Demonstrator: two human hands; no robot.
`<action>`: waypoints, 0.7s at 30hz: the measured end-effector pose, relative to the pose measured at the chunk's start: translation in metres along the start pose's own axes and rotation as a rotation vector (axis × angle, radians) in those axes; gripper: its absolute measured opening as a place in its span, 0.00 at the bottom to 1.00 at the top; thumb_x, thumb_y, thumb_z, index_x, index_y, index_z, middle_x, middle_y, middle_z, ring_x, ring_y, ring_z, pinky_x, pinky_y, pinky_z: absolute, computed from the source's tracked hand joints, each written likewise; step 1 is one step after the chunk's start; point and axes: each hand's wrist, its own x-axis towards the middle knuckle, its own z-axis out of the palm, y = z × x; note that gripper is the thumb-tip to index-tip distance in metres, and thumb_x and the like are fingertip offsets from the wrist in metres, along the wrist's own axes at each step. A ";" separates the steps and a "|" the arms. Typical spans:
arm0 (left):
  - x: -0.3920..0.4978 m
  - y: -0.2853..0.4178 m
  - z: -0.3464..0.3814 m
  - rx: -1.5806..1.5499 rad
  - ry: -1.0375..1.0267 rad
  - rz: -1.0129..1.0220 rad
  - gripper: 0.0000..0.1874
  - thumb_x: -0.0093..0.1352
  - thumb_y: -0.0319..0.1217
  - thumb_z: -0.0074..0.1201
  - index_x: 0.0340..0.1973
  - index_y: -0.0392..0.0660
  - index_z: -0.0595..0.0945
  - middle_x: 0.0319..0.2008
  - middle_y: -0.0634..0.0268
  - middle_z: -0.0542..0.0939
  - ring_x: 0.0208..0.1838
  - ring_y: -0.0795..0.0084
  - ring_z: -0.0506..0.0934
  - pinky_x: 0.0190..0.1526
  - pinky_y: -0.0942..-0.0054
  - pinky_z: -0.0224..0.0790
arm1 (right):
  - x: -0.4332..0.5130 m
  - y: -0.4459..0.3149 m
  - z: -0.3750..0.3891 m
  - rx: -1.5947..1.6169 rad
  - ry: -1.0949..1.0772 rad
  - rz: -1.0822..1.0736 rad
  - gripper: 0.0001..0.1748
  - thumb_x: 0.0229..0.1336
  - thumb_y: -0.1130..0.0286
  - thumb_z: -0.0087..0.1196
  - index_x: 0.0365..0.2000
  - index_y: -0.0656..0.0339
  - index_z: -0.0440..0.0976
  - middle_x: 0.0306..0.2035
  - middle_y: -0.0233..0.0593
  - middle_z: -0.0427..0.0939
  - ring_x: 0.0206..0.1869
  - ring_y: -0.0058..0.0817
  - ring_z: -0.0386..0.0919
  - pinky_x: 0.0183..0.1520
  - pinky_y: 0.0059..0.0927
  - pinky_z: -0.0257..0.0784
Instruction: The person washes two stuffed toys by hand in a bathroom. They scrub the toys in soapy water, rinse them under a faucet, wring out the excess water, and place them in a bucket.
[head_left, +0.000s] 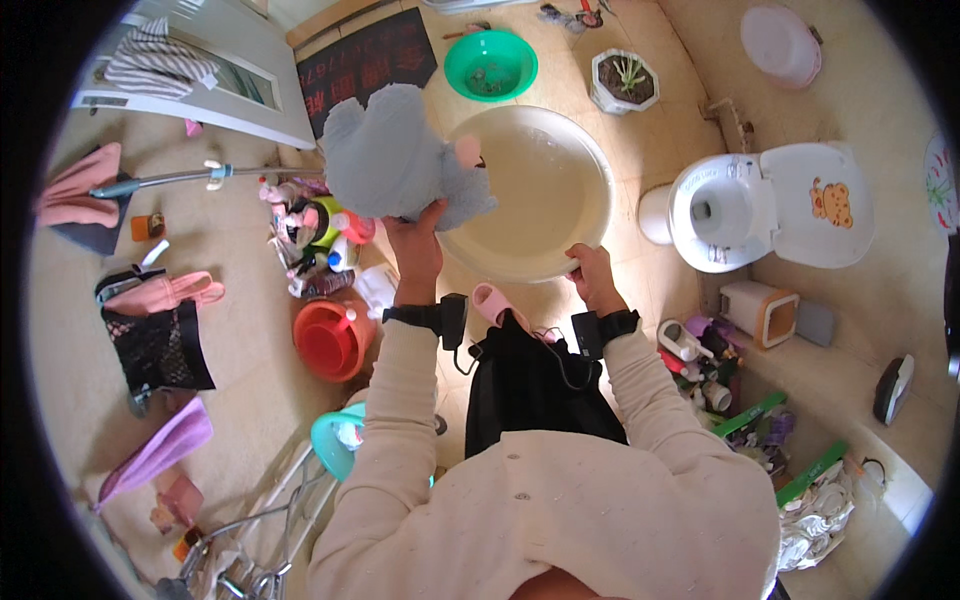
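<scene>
A fluffy grey-blue plush toy (386, 154) with a pink part is gripped in my left hand (420, 244), raised at the left side of a large pale basin (540, 195). The toy covers part of the basin's left rim. Cloudy-looking water appears to stand in the basin. My right hand (592, 274) grips the basin's near right rim, thumb on top. Both wrists wear black straps with small devices and cables. A pink slipper (491, 304) shows just below the basin.
Beyond the basin are a green basin (491, 65) and a potted plant (624, 81). At right stands a toilet (720, 214) with its lid raised. Bottles (343, 253) and a red bucket (334, 340) are on the left. A dark mat (367, 67) lies near the door.
</scene>
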 end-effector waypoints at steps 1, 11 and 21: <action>0.016 0.002 0.006 -0.015 -0.022 0.008 0.39 0.55 0.19 0.64 0.59 0.45 0.63 0.54 0.65 0.70 0.58 0.66 0.68 0.62 0.65 0.57 | 0.013 -0.010 0.007 -0.024 0.002 0.009 0.12 0.44 0.79 0.54 0.34 0.71 0.70 0.28 0.44 0.73 0.23 0.33 0.72 0.20 0.31 0.66; 0.170 -0.047 0.045 -0.348 0.039 -0.227 0.36 0.60 0.18 0.59 0.61 0.49 0.63 0.59 0.65 0.69 0.61 0.64 0.67 0.65 0.60 0.56 | 0.158 -0.071 0.096 0.098 0.070 0.049 0.13 0.46 0.79 0.53 0.35 0.71 0.69 0.29 0.46 0.72 0.23 0.35 0.72 0.20 0.33 0.68; 0.260 -0.129 0.053 -0.653 0.035 -0.409 0.34 0.58 0.14 0.55 0.59 0.50 0.68 0.58 0.64 0.71 0.64 0.58 0.66 0.69 0.49 0.52 | 0.284 -0.106 0.145 -0.019 0.088 0.118 0.13 0.44 0.79 0.53 0.35 0.72 0.70 0.27 0.43 0.72 0.25 0.34 0.74 0.21 0.32 0.69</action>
